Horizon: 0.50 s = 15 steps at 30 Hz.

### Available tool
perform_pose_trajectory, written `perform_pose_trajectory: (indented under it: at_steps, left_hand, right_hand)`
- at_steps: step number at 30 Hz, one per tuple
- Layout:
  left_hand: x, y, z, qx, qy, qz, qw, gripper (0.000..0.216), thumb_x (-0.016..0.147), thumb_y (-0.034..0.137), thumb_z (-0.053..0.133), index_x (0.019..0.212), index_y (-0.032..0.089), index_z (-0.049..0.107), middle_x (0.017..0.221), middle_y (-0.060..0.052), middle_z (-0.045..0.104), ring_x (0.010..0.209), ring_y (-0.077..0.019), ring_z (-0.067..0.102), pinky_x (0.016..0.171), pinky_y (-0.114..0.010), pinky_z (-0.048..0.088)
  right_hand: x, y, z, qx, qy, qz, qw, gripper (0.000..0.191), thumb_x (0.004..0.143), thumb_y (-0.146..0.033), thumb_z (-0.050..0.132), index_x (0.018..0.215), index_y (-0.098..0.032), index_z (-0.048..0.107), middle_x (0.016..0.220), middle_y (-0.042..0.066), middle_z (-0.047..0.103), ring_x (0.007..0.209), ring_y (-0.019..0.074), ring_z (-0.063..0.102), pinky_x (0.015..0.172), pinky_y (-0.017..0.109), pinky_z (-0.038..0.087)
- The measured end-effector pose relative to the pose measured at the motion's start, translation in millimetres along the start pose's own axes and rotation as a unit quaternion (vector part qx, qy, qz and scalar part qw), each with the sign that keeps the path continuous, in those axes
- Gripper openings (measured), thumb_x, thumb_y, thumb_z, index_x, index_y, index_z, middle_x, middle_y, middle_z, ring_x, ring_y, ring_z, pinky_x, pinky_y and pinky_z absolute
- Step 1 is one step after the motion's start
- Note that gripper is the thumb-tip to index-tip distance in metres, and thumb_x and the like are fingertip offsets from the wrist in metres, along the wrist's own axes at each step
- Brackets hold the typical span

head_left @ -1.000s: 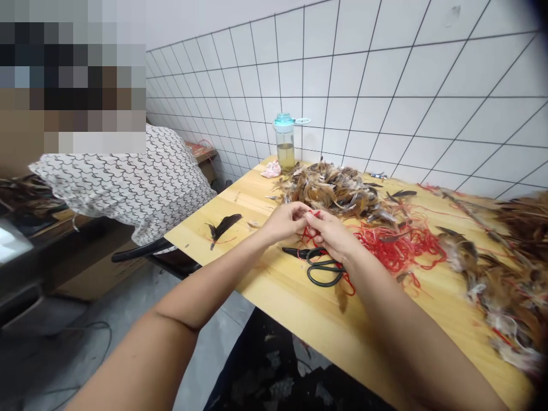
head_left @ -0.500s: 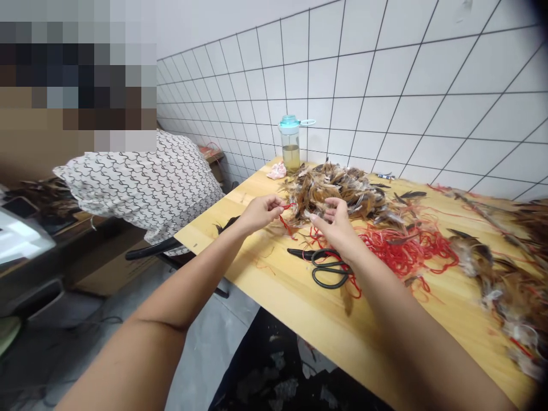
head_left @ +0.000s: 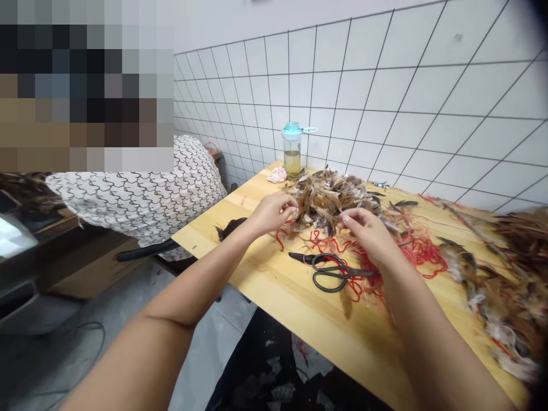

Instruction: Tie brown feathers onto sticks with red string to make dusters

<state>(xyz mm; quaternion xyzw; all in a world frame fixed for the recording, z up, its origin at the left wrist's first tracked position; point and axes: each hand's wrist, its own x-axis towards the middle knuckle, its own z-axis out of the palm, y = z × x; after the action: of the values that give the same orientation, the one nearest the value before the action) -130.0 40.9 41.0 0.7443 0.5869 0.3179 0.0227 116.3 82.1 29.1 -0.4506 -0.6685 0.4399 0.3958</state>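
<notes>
Nearest on the pale wooden bench (head_left: 265, 277): black metal scissors (head_left: 358, 273), finger loops to the left, shank running right toward the right forearm. Red cord tangle (head_left: 423, 251) lies behind and right of them, partly hidden by that forearm.

Right hand (head_left: 343, 218): thumb and forefinger tips close together at the near edge of the brown-and-white feather pile (head_left: 327, 197); can't tell if anything's pinched. It's the nearer hand to scissors and tangle. Left hand (head_left: 293, 210): fingers curled, well apart from the right, at the pile's left end. Loose red cord strand (head_left: 280, 242) hangs just below it, long axis roughly near-far; grip unclear.

Beyond: clear bottle with turquoise lid (head_left: 291, 151), upright, part-filled with yellowish liquid; crumpled pink-white tissue (head_left: 277, 174) just left.
</notes>
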Motion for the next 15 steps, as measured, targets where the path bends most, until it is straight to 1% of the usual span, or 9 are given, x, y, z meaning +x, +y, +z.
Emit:
perform_pose_trajectory:
  at_steps: [2, 4, 6, 9, 10, 12, 14, 15]
  left_hand:
    - [15, 10, 10, -0.004, -0.013, 0.036, 0.999, 0.015, 0.082, 0.018, 0.054, 0.086, 0.017, 0.068, 0.087, -0.003, 0.066, 0.081, -0.0145, 0.059, 0.078, -0.026, 0.044]
    - [31, 16, 22, 0.012, -0.016, 0.046, 0.999, 0.014, 0.081, 0.018, 0.054, 0.085, 0.017, 0.068, 0.087, -0.004, 0.065, 0.083, -0.0160, 0.059, 0.079, -0.028, 0.044]
    - [44, 18, 33, 0.037, -0.013, 0.024, 0.999, 0.014, 0.082, 0.020, 0.054, 0.083, 0.017, 0.068, 0.087, -0.006, 0.064, 0.082, -0.0176, 0.058, 0.077, -0.030, 0.044]
    - [49, 8, 46, 0.031, -0.027, -0.004, 0.999, 0.013, 0.082, 0.023, 0.055, 0.083, 0.018, 0.067, 0.082, -0.005, 0.063, 0.080, -0.0178, 0.057, 0.074, -0.030, 0.043]
    - [48, 2, 49, 0.010, -0.046, -0.006, 0.999, 0.012, 0.081, 0.023, 0.056, 0.084, 0.018, 0.067, 0.080, -0.004, 0.062, 0.078, -0.0168, 0.057, 0.073, -0.029, 0.043]
    - [42, -10, 54, -0.038, -0.102, 0.001, 0.994, 0.012, 0.078, 0.023, 0.061, 0.087, 0.018, 0.067, 0.078, -0.001, 0.061, 0.074, -0.0142, 0.056, 0.069, -0.025, 0.042]
    - [35, -19, 59, -0.064, -0.151, 0.025, 0.986, 0.018, 0.074, 0.022, 0.065, 0.091, 0.019, 0.066, 0.080, -0.001, 0.061, 0.074, -0.0131, 0.056, 0.068, -0.024, 0.042]
    - [33, -20, 61, -0.064, -0.166, 0.040, 0.983, 0.020, 0.073, 0.021, 0.067, 0.092, 0.019, 0.066, 0.081, -0.001, 0.061, 0.076, -0.0132, 0.056, 0.069, -0.023, 0.042]
  right_hand:
    - [-9, -2, -12, 0.011, -0.024, 0.010, 1.000, 0.029, 0.073, -0.047, 0.061, 0.077, -0.018, 0.060, 0.072, 0.004, 0.064, 0.071, 0.0169, 0.061, 0.074, 0.032, 0.048]
    - [-19, 1, -21, 0.007, -0.011, 0.016, 1.000, 0.032, 0.072, -0.049, 0.063, 0.074, -0.018, 0.061, 0.070, 0.004, 0.064, 0.068, 0.0159, 0.060, 0.070, 0.030, 0.047]
    - [-28, 8, -26, 0.012, 0.016, 0.030, 0.999, 0.036, 0.070, -0.053, 0.065, 0.074, -0.018, 0.061, 0.069, 0.003, 0.064, 0.065, 0.0157, 0.059, 0.066, 0.030, 0.047]
    - [-39, 21, -26, 0.021, 0.038, 0.045, 0.998, 0.039, 0.069, -0.057, 0.065, 0.072, -0.018, 0.059, 0.066, 0.003, 0.062, 0.063, 0.0162, 0.058, 0.062, 0.029, 0.047]
    - [-42, 24, -24, 0.017, 0.041, 0.045, 0.998, 0.039, 0.070, -0.057, 0.064, 0.071, -0.018, 0.059, 0.065, 0.003, 0.062, 0.062, 0.0163, 0.058, 0.061, 0.029, 0.047]
    - [-47, 30, -17, 0.000, 0.049, 0.035, 0.998, 0.036, 0.073, -0.055, 0.061, 0.073, -0.019, 0.059, 0.065, 0.003, 0.061, 0.061, 0.0165, 0.058, 0.060, 0.029, 0.047]
    - [-51, 33, -8, -0.029, 0.056, 0.012, 0.998, 0.032, 0.078, -0.051, 0.057, 0.075, -0.019, 0.060, 0.065, 0.003, 0.060, 0.060, 0.0163, 0.057, 0.058, 0.028, 0.046]
    - [-53, 34, -4, -0.046, 0.054, -0.001, 0.997, 0.030, 0.081, -0.049, 0.055, 0.077, -0.019, 0.060, 0.065, 0.003, 0.060, 0.059, 0.0160, 0.056, 0.057, 0.028, 0.045]
